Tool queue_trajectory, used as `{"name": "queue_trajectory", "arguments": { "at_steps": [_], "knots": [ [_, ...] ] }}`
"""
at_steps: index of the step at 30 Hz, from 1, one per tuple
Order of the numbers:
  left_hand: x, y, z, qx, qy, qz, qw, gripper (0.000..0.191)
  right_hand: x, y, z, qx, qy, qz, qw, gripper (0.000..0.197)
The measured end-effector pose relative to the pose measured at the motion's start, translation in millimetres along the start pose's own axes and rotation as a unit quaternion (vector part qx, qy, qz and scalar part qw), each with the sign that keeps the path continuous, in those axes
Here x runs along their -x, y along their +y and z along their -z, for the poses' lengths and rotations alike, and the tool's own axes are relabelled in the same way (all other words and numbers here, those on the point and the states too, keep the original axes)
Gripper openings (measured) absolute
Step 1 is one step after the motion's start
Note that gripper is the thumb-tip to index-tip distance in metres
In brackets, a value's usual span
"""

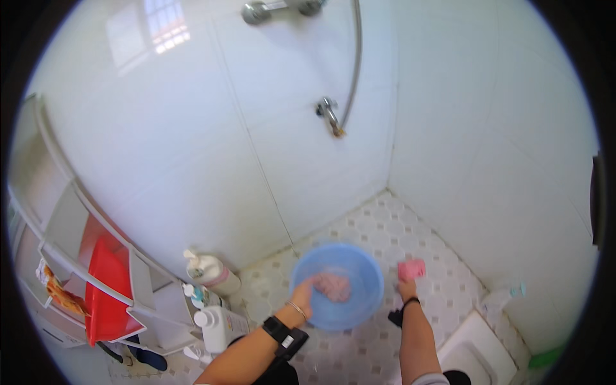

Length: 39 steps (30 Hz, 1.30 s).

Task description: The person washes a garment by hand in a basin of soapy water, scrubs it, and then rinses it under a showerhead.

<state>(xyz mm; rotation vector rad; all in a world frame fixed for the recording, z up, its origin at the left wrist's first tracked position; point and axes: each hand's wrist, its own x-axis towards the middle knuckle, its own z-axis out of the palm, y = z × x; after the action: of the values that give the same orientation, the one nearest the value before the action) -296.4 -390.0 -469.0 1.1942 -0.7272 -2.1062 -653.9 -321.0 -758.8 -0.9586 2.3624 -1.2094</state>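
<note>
A light blue plastic basin (pixel 363 308) stands on the tiled floor in front of me. Inside it lies a crumpled pale pink cloth (pixel 334 287). My left hand (pixel 303 296) reaches over the basin's near left rim, its fingers at the cloth's left edge; whether they grip the cloth or the rim is not clear. To the right of the basin, my right hand (pixel 407 288) has its fingers on a small bright pink object (pixel 411 269), perhaps a packet or a sponge, low over the floor. A black band with a dark attachment is on each wrist.
Left of the basin stand a large pump bottle (pixel 214 274) and a white capped bottle (pixel 219 329). A corner shelf (pixel 91 204) holds a red basin (pixel 108 293). A tap (pixel 329 118) with a hose projects from the wall. A squat toilet (pixel 476 353) lies at lower right.
</note>
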Motion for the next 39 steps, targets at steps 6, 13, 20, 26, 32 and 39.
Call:
{"name": "queue_trajectory", "arguments": {
  "at_steps": [6, 13, 20, 26, 32, 39],
  "knots": [
    [-73, -84, 83, 0.076, 0.066, 0.239, 0.966, 0.030, 27, -135, 42, -0.414, -0.154, -0.142, 0.886, 0.021],
    [-115, -114, 69, 0.078, 0.049, 0.272, 0.958, 0.029, 22, -255, 114, -0.270, -0.327, -0.049, 0.905, 0.029],
    [-143, -115, 72, 0.072, 0.035, 0.281, 0.956, 0.029, 13, -388, 146, -0.091, -0.392, -0.021, 0.915, 0.032],
    [-154, -100, 94, 0.065, 0.049, 0.281, 0.956, 0.028, -27, -577, 229, -0.321, -0.197, 0.188, 0.907, 0.041],
    [-165, -89, 70, 0.068, 0.054, 0.269, 0.959, 0.028, -67, -768, 294, -0.474, -0.215, 0.202, 0.830, 0.055],
    [-175, -93, 67, 0.076, 0.094, 0.247, 0.962, 0.027, -86, -858, 274, -0.577, -0.217, 0.120, 0.779, 0.067]
  ]
}}
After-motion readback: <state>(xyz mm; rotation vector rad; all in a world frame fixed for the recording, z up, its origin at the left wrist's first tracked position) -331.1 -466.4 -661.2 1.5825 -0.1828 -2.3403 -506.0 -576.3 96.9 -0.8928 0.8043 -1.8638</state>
